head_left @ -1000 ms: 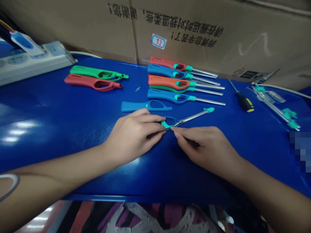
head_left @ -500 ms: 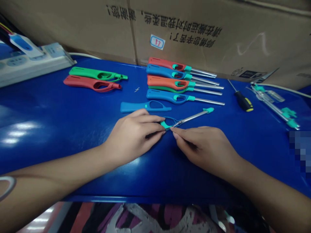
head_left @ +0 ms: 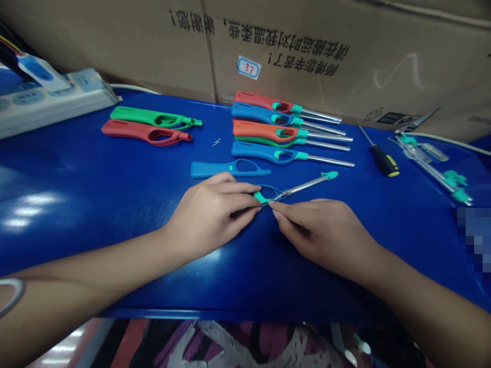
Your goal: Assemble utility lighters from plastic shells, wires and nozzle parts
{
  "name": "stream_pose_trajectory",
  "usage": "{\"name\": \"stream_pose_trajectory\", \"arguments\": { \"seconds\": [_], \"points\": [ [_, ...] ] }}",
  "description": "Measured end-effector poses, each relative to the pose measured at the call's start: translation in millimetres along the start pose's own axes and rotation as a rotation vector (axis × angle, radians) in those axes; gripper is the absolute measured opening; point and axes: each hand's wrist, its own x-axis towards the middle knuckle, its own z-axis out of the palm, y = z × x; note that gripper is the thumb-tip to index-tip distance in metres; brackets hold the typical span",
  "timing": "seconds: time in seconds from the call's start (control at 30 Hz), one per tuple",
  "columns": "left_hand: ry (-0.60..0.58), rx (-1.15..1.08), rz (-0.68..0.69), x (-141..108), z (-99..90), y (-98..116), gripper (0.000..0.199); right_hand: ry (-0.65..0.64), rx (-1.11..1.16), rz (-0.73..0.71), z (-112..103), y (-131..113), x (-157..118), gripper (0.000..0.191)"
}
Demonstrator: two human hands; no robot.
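My left hand [head_left: 215, 214] is closed over a blue lighter shell [head_left: 273, 189] with a teal trigger [head_left: 263, 197]; most of the shell is hidden under the fingers. Thumb and forefinger of my right hand [head_left: 320, 227] pinch at the shell's front, beside the inner end of a metal tube [head_left: 307, 185]. That tube slants up to the right and has a teal piece [head_left: 330, 176] at its far end. What exactly the right fingertips grip is too small to tell. Just behind my left hand lies a blue shell half [head_left: 207, 169] with a loop.
Several lighters with metal tubes [head_left: 332, 162] lie stacked in the middle back. Green [head_left: 134, 113] and red shells [head_left: 126, 129] rest at left, near a power strip [head_left: 46, 102]. Small screws [head_left: 217, 142], a screwdriver [head_left: 383, 159], a bag of parts [head_left: 437, 171] and a cardboard box [head_left: 134, 46] are also there.
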Motion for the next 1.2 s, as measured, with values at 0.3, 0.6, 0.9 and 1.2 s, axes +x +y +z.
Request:
{"name": "stream_pose_trajectory", "arguments": {
  "seconds": [0.3,0.6,0.9,1.2],
  "points": [
    [0.002,-0.008,-0.006,-1.8,0.6,-1.7,0.013,0.053,-0.045,-0.02,-0.6,-3.9,-3.2,0.031],
    [0.007,0.0,-0.007,-0.6,0.3,-0.6,0.013,0.089,-0.042,-0.025,0.6,-3.8,-2.7,0.029],
    [0.002,0.0,-0.005,-0.8,0.0,-1.3,0.013,0.045,0.073,0.026,-1.2,-3.2,-1.9,0.029],
    [0.005,-0.003,0.002,-1.1,0.5,-1.2,0.012,0.094,0.265,0.119,1.9,-1.2,2.3,0.025]
  ]
}}
